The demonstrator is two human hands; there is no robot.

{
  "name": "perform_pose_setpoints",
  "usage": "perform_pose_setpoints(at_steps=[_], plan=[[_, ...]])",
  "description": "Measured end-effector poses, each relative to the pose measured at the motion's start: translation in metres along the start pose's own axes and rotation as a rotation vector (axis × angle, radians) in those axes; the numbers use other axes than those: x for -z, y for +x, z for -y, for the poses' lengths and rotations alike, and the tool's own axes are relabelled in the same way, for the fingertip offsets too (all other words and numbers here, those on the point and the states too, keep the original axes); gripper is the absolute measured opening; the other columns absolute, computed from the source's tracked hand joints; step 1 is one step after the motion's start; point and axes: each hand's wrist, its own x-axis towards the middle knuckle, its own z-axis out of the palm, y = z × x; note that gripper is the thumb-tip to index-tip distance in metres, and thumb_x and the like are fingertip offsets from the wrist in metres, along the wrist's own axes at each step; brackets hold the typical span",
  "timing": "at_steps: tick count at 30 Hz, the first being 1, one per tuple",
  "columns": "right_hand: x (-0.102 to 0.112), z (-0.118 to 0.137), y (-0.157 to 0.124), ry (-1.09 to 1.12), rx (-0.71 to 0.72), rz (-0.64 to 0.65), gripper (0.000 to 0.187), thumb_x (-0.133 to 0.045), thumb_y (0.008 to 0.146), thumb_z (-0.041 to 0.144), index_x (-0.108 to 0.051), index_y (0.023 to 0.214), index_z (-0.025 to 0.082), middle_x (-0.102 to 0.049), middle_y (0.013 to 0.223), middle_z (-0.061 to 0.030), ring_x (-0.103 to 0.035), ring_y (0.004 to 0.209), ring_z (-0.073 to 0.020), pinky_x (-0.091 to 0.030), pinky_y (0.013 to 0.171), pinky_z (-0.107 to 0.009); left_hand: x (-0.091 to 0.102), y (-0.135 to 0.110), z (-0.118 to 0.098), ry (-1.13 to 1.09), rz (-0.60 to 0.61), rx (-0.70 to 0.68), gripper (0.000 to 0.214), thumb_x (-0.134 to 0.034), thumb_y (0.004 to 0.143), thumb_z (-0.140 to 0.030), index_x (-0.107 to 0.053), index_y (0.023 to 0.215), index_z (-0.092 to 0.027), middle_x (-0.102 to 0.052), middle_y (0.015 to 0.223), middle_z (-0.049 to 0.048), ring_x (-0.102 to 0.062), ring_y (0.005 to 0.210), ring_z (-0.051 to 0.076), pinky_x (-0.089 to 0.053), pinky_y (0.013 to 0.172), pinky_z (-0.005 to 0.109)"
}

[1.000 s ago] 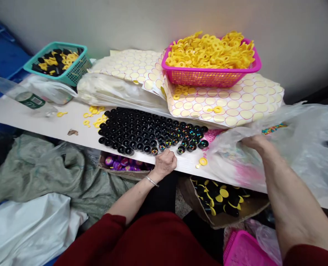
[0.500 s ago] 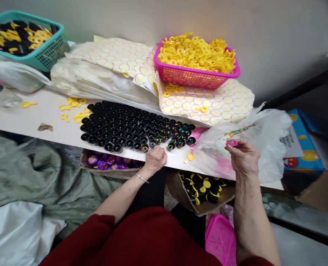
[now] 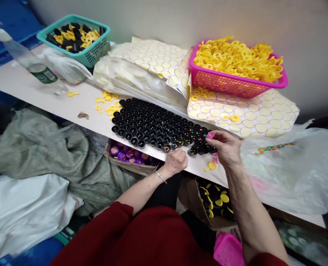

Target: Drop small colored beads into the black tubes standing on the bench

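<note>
A block of several small black cups [image 3: 152, 122] stands on the white shelf [image 3: 77, 109]; those at the right end hold coloured beads. My left hand [image 3: 176, 162] rests closed at the shelf's front edge, just below the front row of cups. My right hand [image 3: 226, 147] hovers over the right end of the block, its fingers pinching a small pink scoop [image 3: 209, 135]. A loose yellow ring [image 3: 211, 166] lies on the shelf under my right wrist.
A pink basket [image 3: 236, 79] of yellow rings sits on sticker sheets [image 3: 244, 114]; a teal basket [image 3: 77, 38] and a plastic bottle [image 3: 32, 61] stand at the left. A clear plastic bag [image 3: 291, 166] with beads lies at the right. Cardboard boxes [image 3: 130, 159] sit under the shelf.
My right hand came out of the plastic bag with the pink scoop and moved left over the cups. My left hand stayed at the shelf's edge. The view swung sideways and back.
</note>
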Motion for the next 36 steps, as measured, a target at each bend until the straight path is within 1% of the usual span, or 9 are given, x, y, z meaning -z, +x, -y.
perform_pose_setpoints(at_steps=[7,9,12,16,21,28,32,34,36], plan=[[-0.019,-0.029,0.036,-0.654,0.216,0.184,0.02,-0.061,0.066,0.032,-0.068,0.08,0.02,-0.064,0.077,-0.0017,-0.055,0.074,-0.0164,-0.045,0.07,-0.032,0.0,0.0,0.0,-0.026,0.035,0.01,0.02,-0.049,0.077,-0.013,-0.051,0.057,-0.018,-0.051,0.06,0.0013,-0.048,0.055,0.011,-0.034,0.052,0.025],[-0.025,-0.03,0.041,-0.773,0.266,0.228,0.02,-0.057,0.069,0.031,-0.068,0.082,0.02,-0.065,0.079,-0.0027,-0.055,0.078,-0.0181,-0.044,0.074,-0.033,0.0,0.0,0.0,-0.035,0.025,0.008,0.02,-0.048,0.077,-0.013,-0.051,0.058,-0.018,-0.051,0.06,0.0013,-0.048,0.054,0.011,-0.034,0.052,0.025],[-0.034,-0.027,0.045,-0.837,0.294,0.283,0.022,-0.052,0.073,0.031,-0.069,0.083,0.02,-0.065,0.078,-0.0032,-0.054,0.078,-0.0187,-0.042,0.073,-0.032,0.0,0.0,0.0,-0.048,0.026,-0.004,0.02,-0.047,0.077,-0.012,-0.051,0.058,-0.018,-0.051,0.06,0.0014,-0.048,0.053,0.011,-0.035,0.051,0.025],[-0.043,-0.018,0.042,-0.913,0.346,0.343,0.023,-0.05,0.076,0.028,-0.069,0.086,0.021,-0.064,0.081,-0.0035,-0.052,0.08,-0.0186,-0.039,0.072,-0.03,-0.001,0.0,0.0,-0.035,0.026,-0.011,0.02,-0.047,0.077,-0.014,-0.052,0.058,-0.018,-0.051,0.06,0.0015,-0.049,0.054,0.011,-0.037,0.052,0.025],[-0.054,-0.004,0.028,-1.171,0.477,0.449,0.026,-0.046,0.076,0.018,-0.068,0.089,0.02,-0.064,0.091,-0.0056,-0.045,0.085,-0.0199,-0.033,0.068,-0.03,-0.001,0.0,0.0,-0.024,0.023,0.003,0.019,-0.047,0.076,-0.013,-0.053,0.058,-0.018,-0.05,0.059,0.0016,-0.05,0.055,0.011,-0.037,0.051,0.024],[-0.069,0.005,0.018,-1.492,0.594,0.515,0.021,-0.047,0.076,0.014,-0.067,0.083,0.017,-0.058,0.087,-0.011,-0.039,0.086,-0.0227,-0.023,0.062,-0.033,0.0,0.0,0.0,-0.049,0.019,0.004,0.017,-0.047,0.076,-0.012,-0.057,0.063,-0.017,-0.052,0.061,0.0023,-0.05,0.055,0.012,-0.037,0.051,0.025],[-0.073,0.011,0.016,-1.569,0.682,0.487,0.018,-0.048,0.079,0.016,-0.066,0.081,0.016,-0.057,0.085,-0.0112,-0.04,0.087,-0.0232,-0.023,0.063,-0.034,0.001,0.001,-0.001,-0.058,-0.019,-0.003,0.017,-0.048,0.075,-0.012,-0.056,0.061,-0.017,-0.053,0.061,0.0022,-0.051,0.056,0.011,-0.037,0.051,0.025],[-0.064,0.018,0.011,-1.55,0.73,0.4,0.018,-0.047,0.08,0.015,-0.066,0.08,0.016,-0.059,0.085,-0.0101,-0.042,0.085,-0.0221,-0.025,0.064,-0.034,0.002,0.001,0.0,-0.055,-0.029,-0.008,0.018,-0.048,0.075,-0.012,-0.054,0.059,-0.018,-0.052,0.06,0.0019,-0.051,0.056,0.012,-0.037,0.052,0.024],[-0.044,0.026,0.0,-1.456,0.798,0.253,0.019,-0.046,0.082,0.015,-0.066,0.083,0.017,-0.061,0.086,-0.0082,-0.044,0.082,-0.0201,-0.031,0.067,-0.033,0.003,0.002,0.0,-0.05,-0.016,-0.007,0.019,-0.048,0.075,-0.011,-0.052,0.057,-0.018,-0.051,0.06,0.0018,-0.05,0.056,0.011,-0.036,0.052,0.024]])
